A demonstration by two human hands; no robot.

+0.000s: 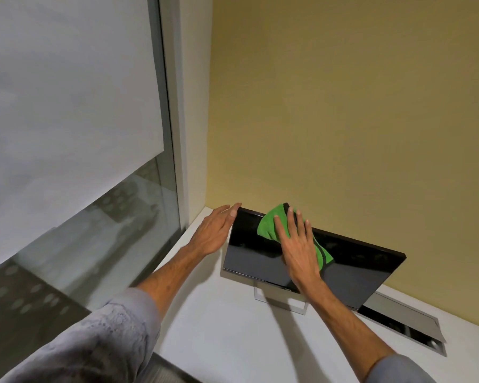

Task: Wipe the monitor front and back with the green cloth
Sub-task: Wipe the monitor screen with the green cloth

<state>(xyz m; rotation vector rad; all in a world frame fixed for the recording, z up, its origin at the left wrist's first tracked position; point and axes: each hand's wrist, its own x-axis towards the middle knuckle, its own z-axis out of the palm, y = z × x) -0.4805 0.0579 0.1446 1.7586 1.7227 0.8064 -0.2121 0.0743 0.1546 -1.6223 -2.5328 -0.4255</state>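
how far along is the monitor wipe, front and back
Done: nothing can be confirmed as finished. In hand: the right hand presses the green cloth flat against the upper left of the monitor screen, while the left hand steadies its top left corner. Left: probably the rest of the front, and the back, which faces the yellow wall out of view.

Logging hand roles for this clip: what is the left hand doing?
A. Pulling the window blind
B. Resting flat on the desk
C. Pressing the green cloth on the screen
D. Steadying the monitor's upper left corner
D: the left hand sits at the monitor's upper left corner, while the right hand presses the green cloth on the screen.
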